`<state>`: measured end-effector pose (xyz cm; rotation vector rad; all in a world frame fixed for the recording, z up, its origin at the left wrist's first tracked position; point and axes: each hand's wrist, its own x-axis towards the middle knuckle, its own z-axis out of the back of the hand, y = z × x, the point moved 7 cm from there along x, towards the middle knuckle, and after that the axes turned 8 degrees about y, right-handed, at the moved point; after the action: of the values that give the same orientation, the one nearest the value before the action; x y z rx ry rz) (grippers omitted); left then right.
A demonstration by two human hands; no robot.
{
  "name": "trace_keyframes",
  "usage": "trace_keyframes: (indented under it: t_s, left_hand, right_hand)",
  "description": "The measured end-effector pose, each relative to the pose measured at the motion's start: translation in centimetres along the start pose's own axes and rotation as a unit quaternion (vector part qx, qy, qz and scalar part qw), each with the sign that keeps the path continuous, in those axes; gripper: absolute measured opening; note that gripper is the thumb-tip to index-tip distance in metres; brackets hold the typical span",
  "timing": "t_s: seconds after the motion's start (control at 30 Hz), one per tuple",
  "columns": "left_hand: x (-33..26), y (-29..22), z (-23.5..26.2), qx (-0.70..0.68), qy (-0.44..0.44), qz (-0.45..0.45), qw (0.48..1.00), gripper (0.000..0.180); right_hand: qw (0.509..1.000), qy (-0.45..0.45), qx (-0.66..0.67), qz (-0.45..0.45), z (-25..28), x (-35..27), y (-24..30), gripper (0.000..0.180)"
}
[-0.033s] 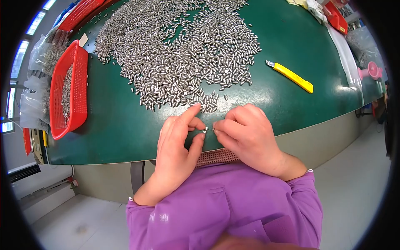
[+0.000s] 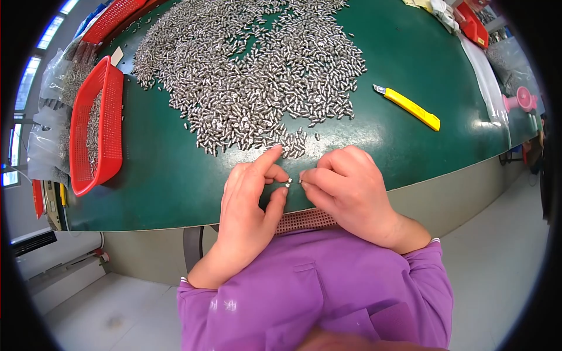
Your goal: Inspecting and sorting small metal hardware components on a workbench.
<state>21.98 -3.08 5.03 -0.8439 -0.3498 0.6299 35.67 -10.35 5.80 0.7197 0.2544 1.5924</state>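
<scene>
My left hand curls at the near edge of the table, with two small shiny metal pieces at the tips of its thumb and middle finger. Its index finger reaches out toward the nearest metal parts. Facing it, my right hand is closed in a pinch, and a tiny metal piece shows at its fingertips. Just beyond both hands lies a small cluster of bullet-shaped metal parts. It joins a wide heap of the same silvery parts spread over the green tabletop.
A red plastic basket with metal parts inside stands at the left, beside clear bags of parts. A yellow utility knife lies to the right, blade out. Farther right are a pink plastic item and a red bin.
</scene>
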Motion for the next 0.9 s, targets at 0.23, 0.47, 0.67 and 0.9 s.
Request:
trace_keyframes:
  t_s: [0.23,0.47,0.67,0.9]
  left_hand:
    - [0.0,0.1,-0.2,0.011,-0.017,-0.033,0.999,0.069]
    - [0.0,0.0,-0.4,0.011,-0.016,-0.037,0.999,0.068]
    - [-0.1,0.0,-0.4,0.001,-0.006,-0.03,1.0,0.066]
    - [-0.7,-1.7,-0.1,-0.027,0.153,-0.06,0.986,0.069]
  right_hand:
    - [1.0,0.0,-0.01,0.005,-0.1,0.0,0.1,0.014]
    - [1.0,0.011,0.018,-0.003,-0.2,0.3,0.0,0.019]
    - [1.0,0.015,0.02,-0.004,0.0,0.4,0.1,0.021]
    - [0.986,0.134,0.079,0.06,0.5,-0.9,0.1,0.019]
